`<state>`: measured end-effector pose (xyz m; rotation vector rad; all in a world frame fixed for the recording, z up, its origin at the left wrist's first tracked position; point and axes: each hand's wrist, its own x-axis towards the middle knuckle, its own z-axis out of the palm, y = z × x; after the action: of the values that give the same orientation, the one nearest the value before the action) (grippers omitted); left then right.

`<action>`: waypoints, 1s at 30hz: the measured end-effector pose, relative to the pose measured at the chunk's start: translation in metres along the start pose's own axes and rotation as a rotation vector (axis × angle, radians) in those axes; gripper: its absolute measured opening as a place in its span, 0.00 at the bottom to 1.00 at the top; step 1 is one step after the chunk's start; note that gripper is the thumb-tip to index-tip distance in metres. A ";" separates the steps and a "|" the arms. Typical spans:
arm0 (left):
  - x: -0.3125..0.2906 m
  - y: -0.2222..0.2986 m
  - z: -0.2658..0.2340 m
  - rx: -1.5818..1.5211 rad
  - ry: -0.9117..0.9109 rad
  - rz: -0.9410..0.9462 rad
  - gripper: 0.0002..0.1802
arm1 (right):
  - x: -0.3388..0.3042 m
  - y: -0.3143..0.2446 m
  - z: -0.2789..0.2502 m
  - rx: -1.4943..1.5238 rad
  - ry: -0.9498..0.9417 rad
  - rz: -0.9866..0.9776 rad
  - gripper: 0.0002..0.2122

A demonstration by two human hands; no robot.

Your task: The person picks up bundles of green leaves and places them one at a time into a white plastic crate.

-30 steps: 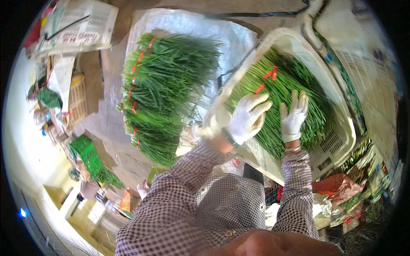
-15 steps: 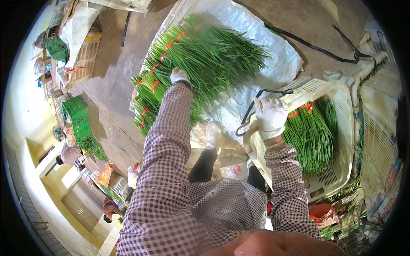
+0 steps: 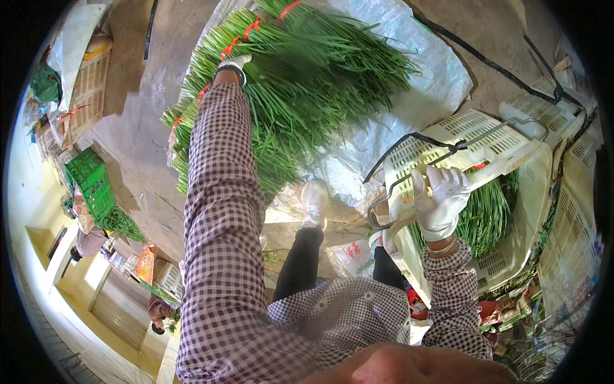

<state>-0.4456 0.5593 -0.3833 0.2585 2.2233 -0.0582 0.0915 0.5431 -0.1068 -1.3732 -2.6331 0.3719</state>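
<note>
The left hand, in a white glove, reaches into the chive bundles piled on the plastic sheet; whether its grip is closed I cannot tell. The right hand is clenched on the white crate rim.

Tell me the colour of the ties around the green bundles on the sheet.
Red-orange ties bind the green bundles, seen best in the head view.

White printed bag lies between the feet.
</note>
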 end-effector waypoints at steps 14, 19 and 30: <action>-0.315 -0.119 0.018 -1.234 -0.059 0.610 0.38 | -0.009 0.005 -0.002 -0.132 -0.053 0.034 0.07; -0.378 -0.151 0.029 -1.609 -0.502 0.311 0.19 | -0.013 0.004 0.005 -0.162 -0.164 0.108 0.13; -0.522 -0.147 0.017 -0.439 -0.039 0.976 0.35 | -0.027 0.006 -0.017 0.523 -0.114 -0.046 0.30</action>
<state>-0.1507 0.3266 0.0082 1.0339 1.7932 0.9198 0.1156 0.5266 -0.0924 -1.1398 -2.3888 1.0674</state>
